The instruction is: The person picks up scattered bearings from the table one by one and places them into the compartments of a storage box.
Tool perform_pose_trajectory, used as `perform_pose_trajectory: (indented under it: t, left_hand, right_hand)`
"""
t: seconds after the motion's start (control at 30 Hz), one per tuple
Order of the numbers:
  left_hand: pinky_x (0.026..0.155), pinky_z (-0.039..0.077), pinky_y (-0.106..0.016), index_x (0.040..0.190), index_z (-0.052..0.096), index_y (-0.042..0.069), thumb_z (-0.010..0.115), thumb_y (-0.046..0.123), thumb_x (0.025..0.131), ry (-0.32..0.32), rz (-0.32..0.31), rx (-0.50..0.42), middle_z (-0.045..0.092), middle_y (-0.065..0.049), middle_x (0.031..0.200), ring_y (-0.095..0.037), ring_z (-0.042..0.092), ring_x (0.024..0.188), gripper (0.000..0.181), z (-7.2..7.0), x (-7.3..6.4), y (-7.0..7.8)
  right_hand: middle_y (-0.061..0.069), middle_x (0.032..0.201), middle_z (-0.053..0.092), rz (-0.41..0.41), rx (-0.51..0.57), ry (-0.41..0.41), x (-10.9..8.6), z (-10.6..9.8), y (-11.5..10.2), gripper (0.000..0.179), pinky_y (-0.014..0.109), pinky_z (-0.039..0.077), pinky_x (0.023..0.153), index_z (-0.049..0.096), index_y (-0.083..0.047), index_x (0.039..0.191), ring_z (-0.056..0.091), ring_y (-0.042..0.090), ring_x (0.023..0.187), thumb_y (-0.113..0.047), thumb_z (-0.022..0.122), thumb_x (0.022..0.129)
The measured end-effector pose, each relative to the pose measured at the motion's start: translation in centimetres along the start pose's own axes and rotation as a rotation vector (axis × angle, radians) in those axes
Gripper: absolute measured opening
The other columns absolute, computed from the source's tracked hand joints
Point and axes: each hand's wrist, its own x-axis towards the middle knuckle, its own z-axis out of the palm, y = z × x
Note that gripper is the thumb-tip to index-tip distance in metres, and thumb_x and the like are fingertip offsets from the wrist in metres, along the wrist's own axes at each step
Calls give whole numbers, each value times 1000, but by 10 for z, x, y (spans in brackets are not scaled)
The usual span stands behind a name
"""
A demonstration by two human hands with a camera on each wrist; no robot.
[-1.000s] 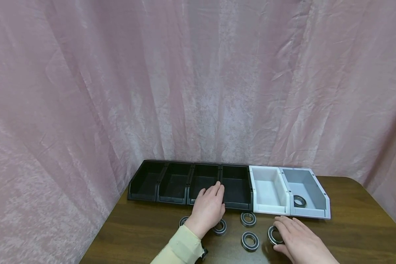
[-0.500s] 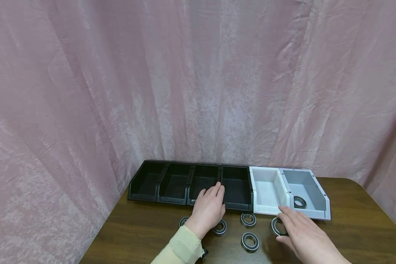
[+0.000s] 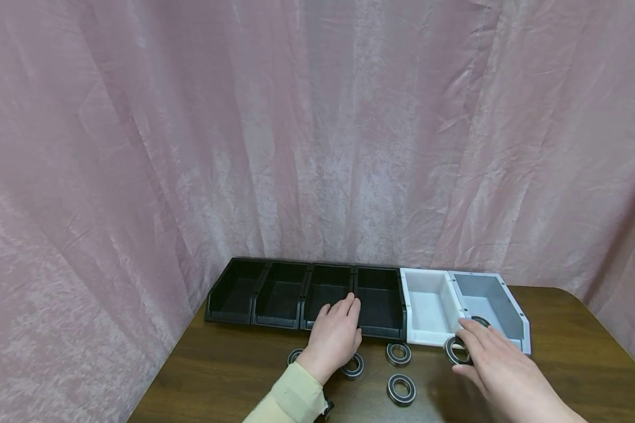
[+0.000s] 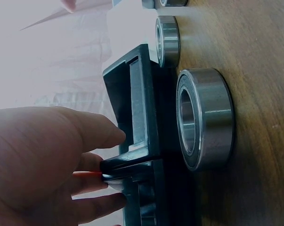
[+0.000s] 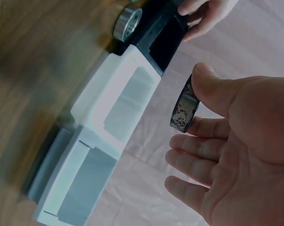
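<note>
In the head view my right hand [image 3: 500, 367] pinches a ball bearing [image 3: 457, 351] between thumb and fingers, above the table's edge of the white bin [image 3: 428, 337]. The right wrist view shows this bearing [image 5: 185, 106] edge-on between thumb and index finger, the other fingers loosely extended. My left hand [image 3: 333, 338] lies over the front of the black bins [image 3: 379, 330], and in the left wrist view its fingers touch the wall between two of them. One bearing [image 3: 480, 321] lies in the grey bin [image 3: 508, 311], partly covered by my right hand.
Bearings lie on the wooden table [image 3: 217, 376]: one bearing [image 3: 398, 354] before the black bins, one bearing [image 3: 401, 389] nearer me, one bearing [image 3: 353, 365] beside my left wrist, and one bearing [image 3: 294, 356] partly hidden by it. A pink curtain [image 3: 317, 147] hangs behind the bins.
My right hand has lifted the bearing and carried it forward and right, from the table toward the white and grey bins. The left hand has stayed in place.
</note>
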Motion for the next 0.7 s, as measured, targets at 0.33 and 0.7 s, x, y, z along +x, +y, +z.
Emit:
perform_pose_trajectory:
  t: [0.33, 0.7]
  left_hand:
    - [116, 52, -55, 156, 60, 6, 80, 34, 103, 4, 7, 6, 56, -13, 164, -26, 63, 141, 63, 1, 0, -1]
    - [116, 51, -56, 157, 60, 6, 80, 33, 103, -7, 3, -7, 56, -13, 164, -27, 63, 142, 63, 0, 0, -2]
  right_hand:
    - [20, 142, 68, 27, 5, 10, 5, 0, 8, 66, 57, 49, 107, 68, 1, 133, 65, 44, 128, -32, 91, 82]
    - [21, 141, 68, 20, -2, 4, 6, -1, 9, 65, 58, 50, 107, 69, 3, 132, 66, 43, 129, -38, 89, 86]
